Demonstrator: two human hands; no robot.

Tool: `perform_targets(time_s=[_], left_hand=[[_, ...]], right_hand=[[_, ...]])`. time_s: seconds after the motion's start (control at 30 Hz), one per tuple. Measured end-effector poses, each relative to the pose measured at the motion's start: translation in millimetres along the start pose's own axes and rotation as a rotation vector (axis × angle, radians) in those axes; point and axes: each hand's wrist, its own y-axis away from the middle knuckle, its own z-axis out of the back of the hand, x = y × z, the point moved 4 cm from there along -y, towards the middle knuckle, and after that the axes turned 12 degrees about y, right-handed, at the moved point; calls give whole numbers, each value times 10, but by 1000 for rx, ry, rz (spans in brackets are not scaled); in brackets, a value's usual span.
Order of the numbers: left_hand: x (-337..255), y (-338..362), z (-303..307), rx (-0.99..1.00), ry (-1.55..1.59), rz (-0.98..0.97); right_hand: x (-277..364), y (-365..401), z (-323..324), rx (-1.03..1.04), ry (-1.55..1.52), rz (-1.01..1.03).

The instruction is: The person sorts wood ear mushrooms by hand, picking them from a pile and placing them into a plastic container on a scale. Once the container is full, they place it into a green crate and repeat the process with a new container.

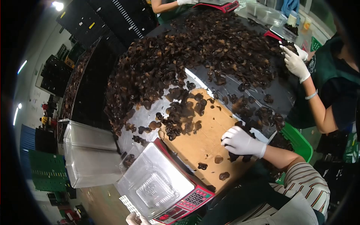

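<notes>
My right hand [242,143], in a white glove, is closed over dark wood ear mushrooms at the right edge of a brown cardboard sheet [210,140]. Some of the mushrooms show below the palm and behind the fingers. At the bottom edge, my left hand [137,219] is partly cut off, its curled fingers against a white gridded strip [128,205] beside the scale. A clear plastic tray [152,190] lies on the metal pan of the red scale [176,204]. Loose wood ear mushrooms [180,116] lie on the far part of the cardboard.
A large heap of wood ear mushrooms [195,45] covers the table beyond. Stacked clear trays [92,153] stand left of the scale. At right, a co-worker's gloved hands [296,63] hold mushrooms near a green basket [298,140]. Another person's gloved hand [187,2] is at the top.
</notes>
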Motion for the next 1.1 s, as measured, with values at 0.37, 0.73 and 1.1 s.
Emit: perform_targets(time_s=[0.37, 0.73, 1.1], left_hand=[[-1062, 761, -2095, 915, 79, -389], [-1046, 945, -2797, 1041, 364, -376], [-801, 710, -2880, 598, 1054, 306]], right_hand=[[-167, -424, 161, -179, -19, -213], [-142, -898, -508, 165, -141, -41], [-56, -392, -48, 494, -949, -385]])
